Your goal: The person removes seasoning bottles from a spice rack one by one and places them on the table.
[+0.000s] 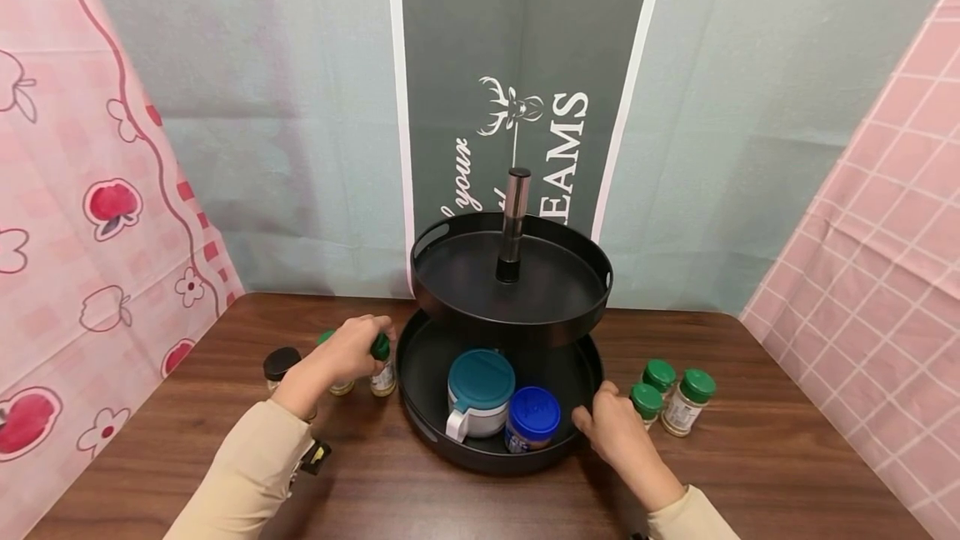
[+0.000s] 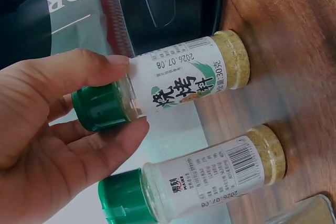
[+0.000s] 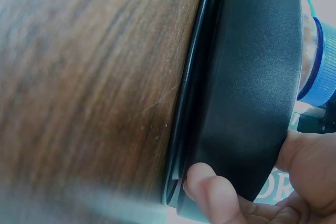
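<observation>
My left hand (image 1: 352, 350) pinches a spice bottle (image 2: 181, 74) by its green cap and neck, thumb on one side and fingers on the other. That bottle stands just left of a black two-tier round tray (image 1: 498, 463). A second green-capped spice bottle (image 2: 210, 177) is beside it in the left wrist view. At the tray's right side, my right hand (image 1: 617, 425) grips the wall of the lower tier (image 3: 252, 77), with the thumb at the rim and fingers beneath. On that tier sit a teal-lidded white container (image 1: 482, 377) with a handle and a blue-lidded jar (image 1: 533, 415).
Several green-capped bottles (image 1: 684, 407) stand right of my right hand. A black-capped bottle (image 1: 281, 363) is partly hidden behind my left wrist. The upper tier (image 1: 465, 273) carries a metal center post (image 1: 514, 215). Printed cloths (image 1: 285, 148) hang behind and beside the wooden table (image 1: 420, 498).
</observation>
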The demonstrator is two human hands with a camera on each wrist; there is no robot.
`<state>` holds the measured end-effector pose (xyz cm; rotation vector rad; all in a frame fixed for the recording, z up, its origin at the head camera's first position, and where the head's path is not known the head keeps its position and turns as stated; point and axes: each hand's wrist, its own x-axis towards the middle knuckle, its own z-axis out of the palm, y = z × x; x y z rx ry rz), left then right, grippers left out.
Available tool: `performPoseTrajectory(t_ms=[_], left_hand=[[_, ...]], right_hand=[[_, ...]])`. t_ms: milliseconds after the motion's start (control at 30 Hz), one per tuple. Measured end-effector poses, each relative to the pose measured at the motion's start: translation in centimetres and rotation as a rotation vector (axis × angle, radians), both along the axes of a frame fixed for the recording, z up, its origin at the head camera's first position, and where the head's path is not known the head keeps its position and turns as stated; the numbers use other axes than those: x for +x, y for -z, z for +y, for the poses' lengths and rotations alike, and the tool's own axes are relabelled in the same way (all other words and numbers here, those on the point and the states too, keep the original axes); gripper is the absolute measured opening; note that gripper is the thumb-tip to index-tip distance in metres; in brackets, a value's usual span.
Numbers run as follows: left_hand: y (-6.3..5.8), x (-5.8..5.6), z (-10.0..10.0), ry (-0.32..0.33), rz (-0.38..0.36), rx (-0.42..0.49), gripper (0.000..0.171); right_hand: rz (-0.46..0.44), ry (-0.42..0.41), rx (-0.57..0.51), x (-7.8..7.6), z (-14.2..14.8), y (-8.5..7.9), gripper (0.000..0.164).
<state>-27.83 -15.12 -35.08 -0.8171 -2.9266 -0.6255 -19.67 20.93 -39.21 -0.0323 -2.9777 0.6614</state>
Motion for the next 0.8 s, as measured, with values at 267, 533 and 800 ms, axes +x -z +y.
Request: performPoseTrajectory(t_ms=[267,533,800], left_hand=[[-0.3,0.2,-0.2,0.008,-0.027,-0.001,0.032],[-0.5,0.4,0.0,-0.016,-0.015,-0.019,0.035],[-1.9,1.1,0.1,-0.053,0.054,-0.096,0.049]], right_hand=[[0.003,-0.006,-0.001,0.0,-0.1,-0.1,0.027],[-0.003,0.002,0.000,0.0,-0.1,0.0,0.027],[0.003,0.011,0.010,0.0,0.0,0.1,0.025]])
